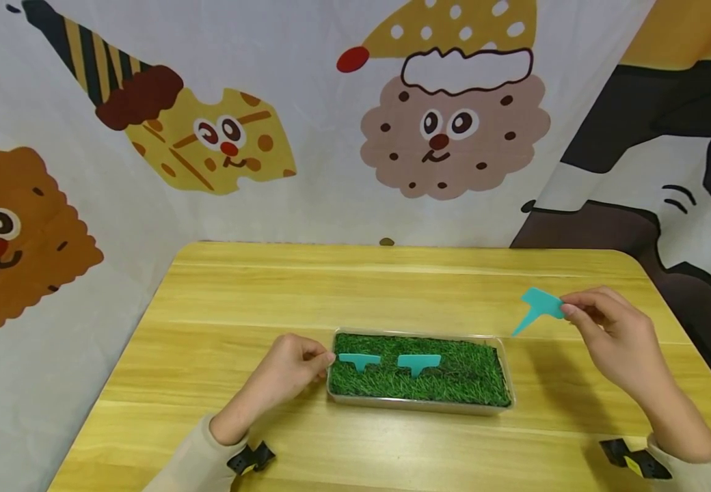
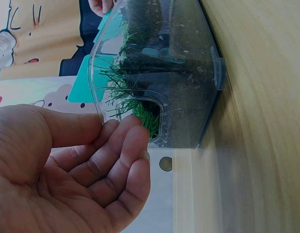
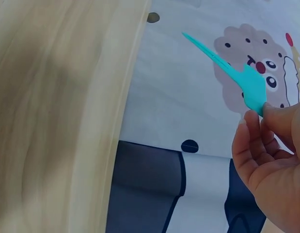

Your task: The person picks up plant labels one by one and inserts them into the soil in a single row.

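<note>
A clear plastic box (image 1: 420, 406) of green grass (image 1: 454, 379) and dark soil (image 2: 188, 97) sits on the table. Two teal T-shaped plant labels stand in the grass, one label (image 1: 359, 359) near the left end and another label (image 1: 419, 362) by the middle. My left hand (image 1: 290, 365) pinches the box's left rim between thumb and fingers, as the left wrist view shows close up. Above the table, right of the box, my right hand (image 1: 620, 335) holds a third plant label (image 1: 541, 304) by one end of its head. That label's pointed stem (image 3: 208, 51) slants down toward the box.
The wooden table (image 1: 257, 287) runs back to a cloth backdrop (image 1: 325, 205) printed with cartoon biscuits and cheese. Black straps (image 1: 251, 458) are at both wrists. In the left wrist view, an opening (image 2: 152, 114) shows in the box's end wall.
</note>
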Motion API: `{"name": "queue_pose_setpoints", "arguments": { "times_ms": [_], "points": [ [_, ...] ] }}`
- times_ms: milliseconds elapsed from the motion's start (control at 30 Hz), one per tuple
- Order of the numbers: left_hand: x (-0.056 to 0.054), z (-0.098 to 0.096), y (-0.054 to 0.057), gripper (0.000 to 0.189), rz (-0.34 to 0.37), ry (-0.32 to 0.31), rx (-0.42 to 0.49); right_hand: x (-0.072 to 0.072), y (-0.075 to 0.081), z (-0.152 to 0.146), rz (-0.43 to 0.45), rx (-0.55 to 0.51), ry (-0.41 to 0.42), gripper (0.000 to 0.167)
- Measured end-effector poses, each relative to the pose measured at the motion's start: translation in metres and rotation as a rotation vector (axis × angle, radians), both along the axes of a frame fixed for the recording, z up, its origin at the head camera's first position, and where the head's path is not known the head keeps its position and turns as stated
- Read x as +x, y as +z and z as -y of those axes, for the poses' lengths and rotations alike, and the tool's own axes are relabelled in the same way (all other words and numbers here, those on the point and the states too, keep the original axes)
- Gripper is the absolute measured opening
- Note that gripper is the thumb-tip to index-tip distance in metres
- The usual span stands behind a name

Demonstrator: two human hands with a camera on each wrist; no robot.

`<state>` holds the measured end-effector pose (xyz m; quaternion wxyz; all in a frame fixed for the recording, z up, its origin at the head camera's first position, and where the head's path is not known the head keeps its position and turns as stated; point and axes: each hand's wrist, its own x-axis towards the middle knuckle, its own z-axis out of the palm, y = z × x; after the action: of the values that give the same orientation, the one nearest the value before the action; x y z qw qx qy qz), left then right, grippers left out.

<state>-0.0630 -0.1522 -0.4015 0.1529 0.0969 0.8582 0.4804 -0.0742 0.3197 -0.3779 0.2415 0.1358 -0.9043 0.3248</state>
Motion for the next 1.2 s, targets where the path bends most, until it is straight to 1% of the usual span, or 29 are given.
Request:
{"name": "queue_pose_setpoints", "arguments": {
  "times_ms": [167, 333, 400, 533, 700, 833, 1033, 1200],
  "points": [
    [0.001, 0.000, -0.001, 0.027, 0.008, 0.004, 0.001, 0.005, 0.003, 0.006, -0.008, -0.022, 0.003, 0.017],
    [0.001, 0.001, -0.002, 0.027, 0.013, 0.008, -0.005, 0.008, 0.002, 0.010, -0.025, -0.056, 0.025, 0.021],
    [0.001, 0.001, -0.002, 0.027, 0.016, 0.009, -0.008, 0.009, 0.001, 0.011, -0.030, -0.063, 0.032, 0.019],
    [0.001, 0.001, -0.002, 0.027, 0.020, 0.010, -0.011, 0.012, 0.002, 0.015, -0.036, -0.075, 0.053, 0.009],
    [0.001, 0.001, -0.002, 0.027, 0.014, 0.003, -0.014, 0.016, 0.004, 0.021, -0.047, -0.081, 0.092, 0.016],
    [0.000, 0.001, -0.003, 0.027, 0.009, -0.001, -0.014, 0.018, 0.003, 0.026, -0.050, -0.068, 0.134, 0.008],
    [0.000, 0.001, -0.003, 0.026, 0.009, 0.002, -0.007, 0.021, -0.001, 0.035, -0.036, -0.051, 0.161, 0.031],
    [0.000, 0.001, -0.003, 0.025, 0.007, 0.004, -0.002, 0.022, -0.005, 0.040, -0.038, -0.040, 0.194, 0.037]
  ]
}}
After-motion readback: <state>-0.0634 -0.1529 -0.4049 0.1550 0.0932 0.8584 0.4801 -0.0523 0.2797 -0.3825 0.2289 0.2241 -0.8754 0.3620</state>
